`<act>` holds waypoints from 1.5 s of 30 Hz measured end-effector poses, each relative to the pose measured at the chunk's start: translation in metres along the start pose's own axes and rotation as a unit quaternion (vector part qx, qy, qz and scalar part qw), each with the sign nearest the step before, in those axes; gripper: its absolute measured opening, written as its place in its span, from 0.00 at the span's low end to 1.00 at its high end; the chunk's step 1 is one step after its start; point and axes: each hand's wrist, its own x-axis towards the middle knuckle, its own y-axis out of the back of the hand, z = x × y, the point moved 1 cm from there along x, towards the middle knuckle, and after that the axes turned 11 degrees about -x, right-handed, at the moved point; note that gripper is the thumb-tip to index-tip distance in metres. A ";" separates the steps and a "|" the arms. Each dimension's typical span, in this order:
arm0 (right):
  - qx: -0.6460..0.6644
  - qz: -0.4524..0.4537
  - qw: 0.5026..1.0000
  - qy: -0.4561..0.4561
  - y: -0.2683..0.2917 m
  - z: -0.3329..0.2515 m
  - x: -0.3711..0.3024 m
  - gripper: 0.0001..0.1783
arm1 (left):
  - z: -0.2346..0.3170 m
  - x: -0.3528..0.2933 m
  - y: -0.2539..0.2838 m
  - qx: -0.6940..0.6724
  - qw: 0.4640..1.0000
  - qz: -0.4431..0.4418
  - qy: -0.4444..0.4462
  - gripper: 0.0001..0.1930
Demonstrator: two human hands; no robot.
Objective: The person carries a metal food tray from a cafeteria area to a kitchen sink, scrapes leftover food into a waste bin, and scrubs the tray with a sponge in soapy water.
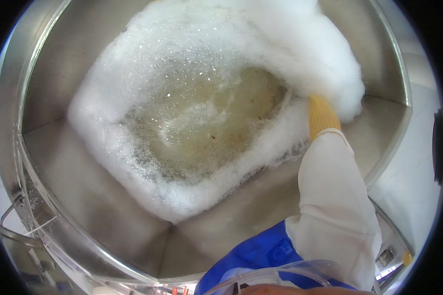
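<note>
My right hand point(323, 114) reaches down into thick white foam point(310, 54) at the right of a large steel sink point(241, 228). Only the ribbed cuff of a yellow glove shows, so my fingers and anything in them are hidden. A white sleeve point(332, 196) covers my arm down to the glove. Inside the ring of foam lies cloudy, yellowish water point(216, 130), with bubbles and small dark and reddish bits in it. My left hand is out of view.
Steel walls rise on every visible side, with a rim point(98, 253) curving round the lower left. A metal rack or frame point(34, 255) stands outside that rim. Blue cloth point(251, 255) and a clear plastic piece point(300, 270) show low in view.
</note>
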 end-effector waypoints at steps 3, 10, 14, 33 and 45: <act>-0.022 0.004 1.000 0.002 -0.011 0.005 0.024 0.35 | -0.002 0.016 -0.001 0.059 0.998 0.004 -0.020 0.32; -0.075 0.016 0.996 0.036 -0.067 -0.005 0.082 0.34 | -0.044 0.013 -0.022 0.138 0.967 -0.150 -0.153 0.35; -0.102 0.018 0.993 0.053 -0.116 -0.023 0.101 0.34 | 0.012 -0.075 -0.093 0.011 0.958 -0.242 -0.153 0.35; -0.064 -0.199 0.949 0.235 -0.311 -0.222 -0.035 0.31 | -0.006 -0.095 -0.064 0.217 0.974 -0.034 -0.058 0.30; -0.086 -0.363 0.871 0.320 -0.257 -0.163 -0.098 0.30 | 0.017 -0.087 -0.058 -0.045 0.995 -0.026 0.087 0.31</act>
